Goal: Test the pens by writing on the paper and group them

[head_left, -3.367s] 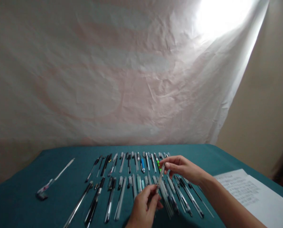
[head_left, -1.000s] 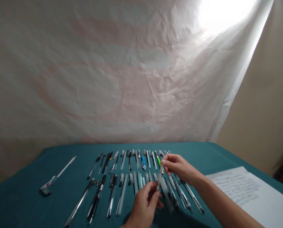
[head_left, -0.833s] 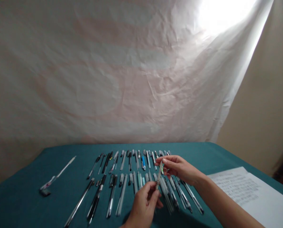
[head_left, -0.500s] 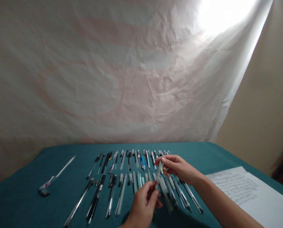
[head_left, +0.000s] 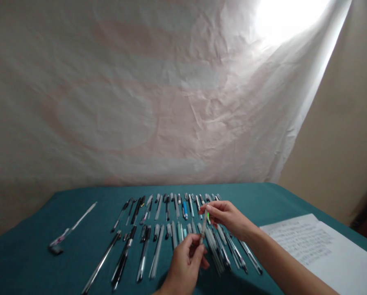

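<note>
Between my two hands is a slim, pale, see-through pen (head_left: 204, 223), tilted with its upper end leaning slightly right. Whether it is whole or only a part of a pen, I cannot tell. My left hand (head_left: 185, 262) is closed around its lower end, thumb against the fingers. At the top end, my right hand (head_left: 226, 215) pinches it between thumb and fingertips. Beneath and around both hands lie pens and pen parts in two rows. A blue pen (head_left: 185, 210) stands out in the back row, and clear barrels (head_left: 215, 254) lie close to the left hand.
A dark green cloth (head_left: 26, 237) covers the table. Off to the left lies a thin white stick-like item (head_left: 78, 221) with a dark end piece. Printed paper sheets (head_left: 312, 241) rest on the right, beside my right forearm. A pale, wrinkled sheet (head_left: 140, 102) hangs behind.
Both hands keep their hold on the pen. The view has shifted very slightly; otherwise things lie as before.
</note>
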Tool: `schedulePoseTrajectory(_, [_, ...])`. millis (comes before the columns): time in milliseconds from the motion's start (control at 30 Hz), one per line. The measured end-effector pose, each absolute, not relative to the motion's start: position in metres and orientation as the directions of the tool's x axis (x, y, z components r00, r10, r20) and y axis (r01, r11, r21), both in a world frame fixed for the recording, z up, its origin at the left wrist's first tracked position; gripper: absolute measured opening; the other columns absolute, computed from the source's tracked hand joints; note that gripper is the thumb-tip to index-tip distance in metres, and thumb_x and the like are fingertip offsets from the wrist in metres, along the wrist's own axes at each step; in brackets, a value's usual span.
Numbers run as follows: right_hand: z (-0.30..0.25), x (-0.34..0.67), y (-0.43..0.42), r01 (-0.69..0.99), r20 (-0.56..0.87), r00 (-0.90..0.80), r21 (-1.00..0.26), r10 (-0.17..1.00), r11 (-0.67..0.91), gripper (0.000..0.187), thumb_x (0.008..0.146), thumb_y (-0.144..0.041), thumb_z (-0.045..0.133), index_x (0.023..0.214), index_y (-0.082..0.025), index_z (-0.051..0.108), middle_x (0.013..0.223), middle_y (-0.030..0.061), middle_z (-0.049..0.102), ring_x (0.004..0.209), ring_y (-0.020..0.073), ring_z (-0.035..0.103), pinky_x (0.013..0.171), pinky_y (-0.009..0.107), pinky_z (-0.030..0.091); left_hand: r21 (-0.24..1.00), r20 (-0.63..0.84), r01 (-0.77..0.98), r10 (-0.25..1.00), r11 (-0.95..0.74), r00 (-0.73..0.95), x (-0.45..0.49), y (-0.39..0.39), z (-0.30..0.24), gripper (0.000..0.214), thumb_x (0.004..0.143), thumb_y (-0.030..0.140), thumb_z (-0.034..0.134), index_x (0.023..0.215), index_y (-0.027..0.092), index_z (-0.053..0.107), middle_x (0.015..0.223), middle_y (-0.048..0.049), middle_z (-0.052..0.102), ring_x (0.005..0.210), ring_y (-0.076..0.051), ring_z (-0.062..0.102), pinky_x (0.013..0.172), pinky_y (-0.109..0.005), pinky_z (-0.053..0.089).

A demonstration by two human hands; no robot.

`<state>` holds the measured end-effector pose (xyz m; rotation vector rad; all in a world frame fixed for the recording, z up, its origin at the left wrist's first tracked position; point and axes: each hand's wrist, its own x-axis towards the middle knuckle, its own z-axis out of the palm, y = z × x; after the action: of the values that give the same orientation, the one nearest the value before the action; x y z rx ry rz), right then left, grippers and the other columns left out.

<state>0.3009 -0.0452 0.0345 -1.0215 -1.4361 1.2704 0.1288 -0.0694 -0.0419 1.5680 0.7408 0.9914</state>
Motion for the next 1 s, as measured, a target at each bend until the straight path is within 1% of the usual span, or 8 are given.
schedulePoseTrajectory(167, [0.025, 0.297, -0.04, 0.35, 0.196, -0.08, -0.913, 0.977, 0.211, 0.038, 0.082, -0.046, 0.049, 0.076, -0.012, 0.065, 0.054, -0.001, 0.052, 0.048, 0.0094, 0.046, 0.047, 0.02, 0.035, 0.979, 0.192, -0.025, 0.872, -0.203, 0.45, 0.129, -0.07, -0.041, 0.021, 0.088, 0.035, 0.047, 0.094, 0.015, 0.051, 0.076, -0.001, 0.055, 0.058, -0.013, 0.059, 0.055, -0.025, 0.048])
schedulePoseTrajectory(267, [0.021, 0.294, -0.043, 0.734, 0.412, 0.006, -0.62, 0.911, 0.276, 0.03, 0.088, -0.038, 0.042, 0.088, -0.015, 0.061, 0.064, 0.0025, 0.06, 0.056, 0.0131, 0.054, 0.052, 0.022, 0.036, 0.981, 0.187, -0.031, 0.89, -0.191, 0.416, 0.13, -0.065, -0.043, 0.025, 0.087, 0.038, 0.047, 0.097, 0.015, 0.049, 0.075, -0.0006, 0.055, 0.057, -0.014, 0.059, 0.054, -0.025, 0.048])
schedulePoseTrajectory(333, [0.021, 0.29, -0.048, 0.875, 0.505, -0.14, -0.34, 0.852, 0.345, 0.025, 0.089, -0.025, 0.039, 0.108, -0.018, 0.054, 0.08, 0.005, 0.065, 0.067, 0.015, 0.058, 0.058, 0.022, 0.037, 0.982, 0.186, -0.044, 0.897, -0.184, 0.401, 0.13, -0.063, -0.043, 0.027, 0.086, 0.04, 0.048, 0.097, 0.016, 0.049, 0.073, 0.0002, 0.055, 0.057, -0.014, 0.059, 0.055, -0.026, 0.048])
schedulePoseTrajectory(400, [0.022, 0.286, -0.054, 0.885, 0.441, -0.366, -0.109, 0.82, 0.453, 0.033, 0.087, -0.018, 0.04, 0.12, -0.021, 0.046, 0.091, 0.0056, 0.064, 0.074, 0.0156, 0.06, 0.059, 0.022, 0.037, 0.983, 0.183, -0.05, 0.901, -0.178, 0.392, 0.131, -0.062, -0.043, 0.029, 0.084, 0.042, 0.051, 0.097, 0.016, 0.05, 0.07, 0.001, 0.055, 0.056, -0.015, 0.058, 0.054, -0.026, 0.048])
schedulePoseTrajectory(500, [0.025, 0.281, -0.057, 0.861, 0.297, -0.495, 0.043, 0.816, 0.507, 0.027, 0.084, -0.019, 0.047, 0.111, -0.021, 0.051, 0.088, 0.0045, 0.064, 0.074, 0.0163, 0.06, 0.057, 0.021, 0.035, 0.984, 0.176, -0.038, 0.898, -0.175, 0.404, 0.13, -0.064, -0.04, 0.031, 0.083, 0.044, 0.052, 0.098, 0.017, 0.051, 0.07, 0.0007, 0.056, 0.056, -0.015, 0.059, 0.055, -0.027, 0.048])
schedulePoseTrajectory(733, [0.046, 0.337, -0.046, 0.967, 0.342, -0.17, -0.123, 0.924, 0.223, 0.015, 0.083, -0.02, 0.047, 0.094, -0.022, 0.057, 0.085, 0.0024, 0.066, 0.073, 0.0143, 0.06, 0.059, 0.021, 0.033, 0.973, 0.214, -0.01, 0.877, -0.232, 0.43, 0.132, -0.077, -0.033, 0.036, 0.086, 0.046, 0.043, 0.107, 0.018, 0.054, 0.078, -0.0028, 0.062, 0.061, -0.016, 0.061, 0.06, -0.027, 0.049])
schedulePoseTrajectory(867, [0.048, 0.409, -0.054, 0.94, 0.211, -0.078, -0.309, 0.974, 0.142, 0.01, 0.076, -0.022, 0.054, 0.084, -0.019, 0.06, 0.066, 0.0005, 0.063, 0.056, 0.0117, 0.053, 0.051, 0.02, 0.032, 0.958, 0.253, 0.01, 0.864, -0.286, 0.435, 0.134, -0.08, -0.032, 0.032, 0.086, 0.044, 0.043, 0.099, 0.019, 0.057, 0.077, -0.0022, 0.062, 0.062, -0.015, 0.061, 0.061, -0.026, 0.05])
schedulePoseTrajectory(1000, [0.024, 0.466, -0.076, 0.789, -0.018, -0.04, -0.613, 0.999, 0.021, 0.015, 0.072, -0.015, 0.049, 0.083, -0.018, 0.06, 0.058, -0.0027, 0.054, 0.045, 0.0083, 0.046, 0.042, 0.017, 0.033, 0.946, 0.28, 0.03, 0.857, -0.324, 0.432, 0.133, -0.08, -0.031, 0.028, 0.087, 0.042, 0.044, 0.096, 0.02, 0.058, 0.076, -0.0024, 0.063, 0.061, -0.015, 0.062, 0.059, -0.025, 0.05])
